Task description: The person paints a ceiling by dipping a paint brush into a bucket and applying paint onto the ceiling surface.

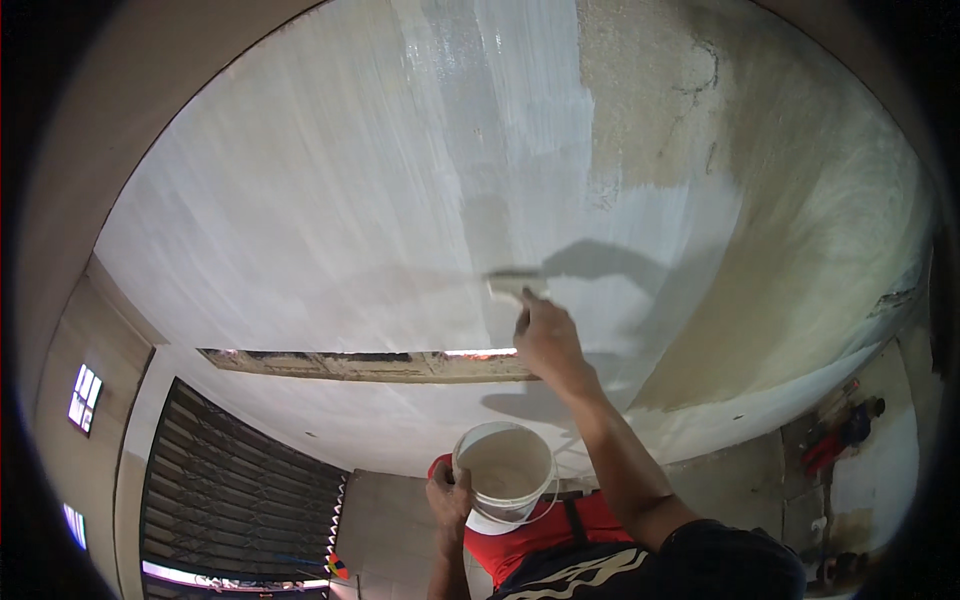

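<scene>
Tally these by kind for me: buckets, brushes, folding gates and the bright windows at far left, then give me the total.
Bucket, in your left hand: 1
Brush, in your right hand: 1
Folding gate: 1
Bright windows, one above the other: 2
Total: 5

Right hand (547, 335) grips a flat pale brush (508, 289) against a wall (330, 220). Left hand (449, 495) holds a white bucket (500, 513) at its left side; a thin handle (549, 507) hangs at the right. Wall surface is whitish at left and centre, with tan areas towards the right. A long, narrow slot (375, 368) runs low in the wall. A dark folding gate (235, 490) stands lower left.
</scene>
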{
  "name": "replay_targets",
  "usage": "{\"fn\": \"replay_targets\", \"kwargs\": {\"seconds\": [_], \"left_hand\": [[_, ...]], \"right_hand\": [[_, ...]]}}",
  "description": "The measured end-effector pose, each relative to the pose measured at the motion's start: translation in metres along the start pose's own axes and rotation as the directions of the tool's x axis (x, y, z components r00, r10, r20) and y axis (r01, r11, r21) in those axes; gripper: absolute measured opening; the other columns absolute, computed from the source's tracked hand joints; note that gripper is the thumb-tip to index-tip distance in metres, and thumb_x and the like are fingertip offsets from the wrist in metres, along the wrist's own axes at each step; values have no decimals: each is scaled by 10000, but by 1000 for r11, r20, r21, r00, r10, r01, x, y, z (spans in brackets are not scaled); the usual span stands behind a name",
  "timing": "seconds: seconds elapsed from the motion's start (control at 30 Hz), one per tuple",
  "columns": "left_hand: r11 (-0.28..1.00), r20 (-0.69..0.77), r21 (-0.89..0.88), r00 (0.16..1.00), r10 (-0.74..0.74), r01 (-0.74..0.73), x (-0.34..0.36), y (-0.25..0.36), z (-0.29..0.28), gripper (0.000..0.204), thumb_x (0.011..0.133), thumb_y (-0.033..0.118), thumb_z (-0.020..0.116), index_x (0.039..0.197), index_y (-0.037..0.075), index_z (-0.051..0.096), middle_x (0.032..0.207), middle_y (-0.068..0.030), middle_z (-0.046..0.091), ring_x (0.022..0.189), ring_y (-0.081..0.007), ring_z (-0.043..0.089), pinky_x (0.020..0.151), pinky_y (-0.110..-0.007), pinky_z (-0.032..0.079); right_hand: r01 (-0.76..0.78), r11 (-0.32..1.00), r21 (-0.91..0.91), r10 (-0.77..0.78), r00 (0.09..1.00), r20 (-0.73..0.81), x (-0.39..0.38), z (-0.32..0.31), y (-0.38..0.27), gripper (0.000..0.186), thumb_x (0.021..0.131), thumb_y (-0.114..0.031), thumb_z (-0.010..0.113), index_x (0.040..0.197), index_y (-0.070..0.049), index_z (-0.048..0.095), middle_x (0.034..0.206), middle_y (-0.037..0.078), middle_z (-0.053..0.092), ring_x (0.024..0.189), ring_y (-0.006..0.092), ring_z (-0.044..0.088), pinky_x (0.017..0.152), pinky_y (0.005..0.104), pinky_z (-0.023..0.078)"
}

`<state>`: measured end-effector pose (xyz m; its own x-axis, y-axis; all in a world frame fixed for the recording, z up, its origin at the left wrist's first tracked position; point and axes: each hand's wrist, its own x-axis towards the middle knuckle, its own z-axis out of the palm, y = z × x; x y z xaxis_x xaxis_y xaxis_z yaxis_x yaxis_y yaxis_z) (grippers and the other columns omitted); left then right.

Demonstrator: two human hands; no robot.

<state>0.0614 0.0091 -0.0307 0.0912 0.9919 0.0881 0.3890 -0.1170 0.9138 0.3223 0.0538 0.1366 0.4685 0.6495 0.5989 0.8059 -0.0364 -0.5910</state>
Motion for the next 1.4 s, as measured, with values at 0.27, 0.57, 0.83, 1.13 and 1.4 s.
{"fn": "replay_targets", "kwargs": {"seconds": [0.27, 0.57, 0.83, 1.13, 1.4], "left_hand": [[1000, -22, 1, 1000, -9, 9, 0, -14, -5, 507, 828, 413, 671, 689, -17, 441, 554, -104, 401, 567, -155, 366, 496, -388, 337], [1000, 3, -13, 1000, -9, 9, 0, -6, 2, 433, 801, 345, 650, 690, -31, 466, 563, -147, 424, 545, -191, 389, 503, -400, 353], [997, 82, -8, 994, -72, 73, 0, -18, -9, 318, 854, 245, 618, 826, -65, 551, 715, -65, 576, 673, -123, 487, 576, -314, 416], [1000, 1, 5, 1000, -18, 18, 3, -21, -1, 478, 822, 393, 675, 711, -29, 478, 562, -146, 443, 546, -207, 391, 508, -403, 359], [999, 23, -12, 999, -40, 40, 8, -2, 6, 405, 794, 315, 657, 709, -39, 478, 565, -141, 416, 558, -178, 390, 501, -399, 356]], "right_hand": [[59, 998, 0, -59, 996, -64, 56, -68, -133, 582, 875, 11, 551, 1439, 31, 413, 932, 241, 589, 713, 420, 642, 664, 465, 557], [-36, 965, -260, 92, 974, 206, -55, 76, -4, 682, 787, 48, 582, 1393, 209, 314, 1063, 311, 621, 854, 367, 648, 660, 425, 599], [-86, 995, -51, 92, 989, 118, -19, 51, 1, 424, 798, -11, 557, 1193, 141, 545, 869, 275, 673, 842, 435, 671, 684, 554, 534], [40, 999, -15, -42, 989, -140, 55, -43, -125, 501, 802, 2, 602, 1277, 125, 499, 861, 268, 621, 679, 392, 670, 581, 455, 566], [-4, 978, -209, 59, 965, 254, -72, 95, 31, 714, 790, -17, 602, 1440, 120, 341, 1114, 338, 556, 747, 406, 664, 651, 419, 590]]}}
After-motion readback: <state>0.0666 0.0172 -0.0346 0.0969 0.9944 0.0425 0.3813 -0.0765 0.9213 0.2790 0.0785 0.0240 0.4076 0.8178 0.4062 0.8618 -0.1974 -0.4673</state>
